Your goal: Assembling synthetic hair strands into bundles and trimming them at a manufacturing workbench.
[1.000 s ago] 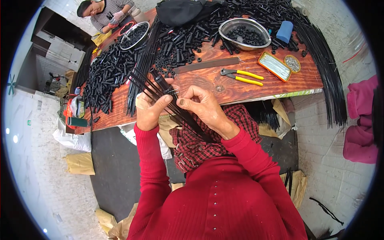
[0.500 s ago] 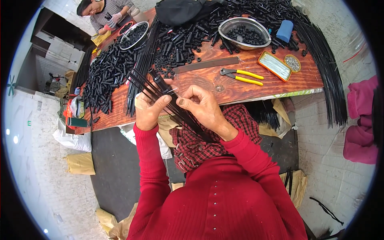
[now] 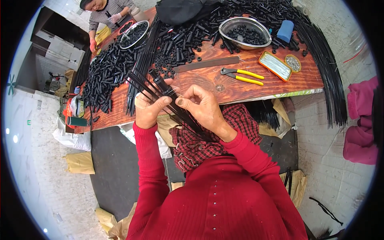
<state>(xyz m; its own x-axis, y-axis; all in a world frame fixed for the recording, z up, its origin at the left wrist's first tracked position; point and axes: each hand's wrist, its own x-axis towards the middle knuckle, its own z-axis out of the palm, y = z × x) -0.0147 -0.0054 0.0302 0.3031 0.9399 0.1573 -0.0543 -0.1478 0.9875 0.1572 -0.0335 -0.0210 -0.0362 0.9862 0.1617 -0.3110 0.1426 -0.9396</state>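
Basically, L hand clamps blk rods, fingers part-hidden; R hand fingers pinched tog., on what unclear.

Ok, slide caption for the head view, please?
The left hand holds thin black rods and a black tube, the right hand close beside, yellow-handled pliers on the table.

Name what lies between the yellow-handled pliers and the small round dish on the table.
In the head view, an orange-rimmed tray of thin pale rods lies between pliers and dish.
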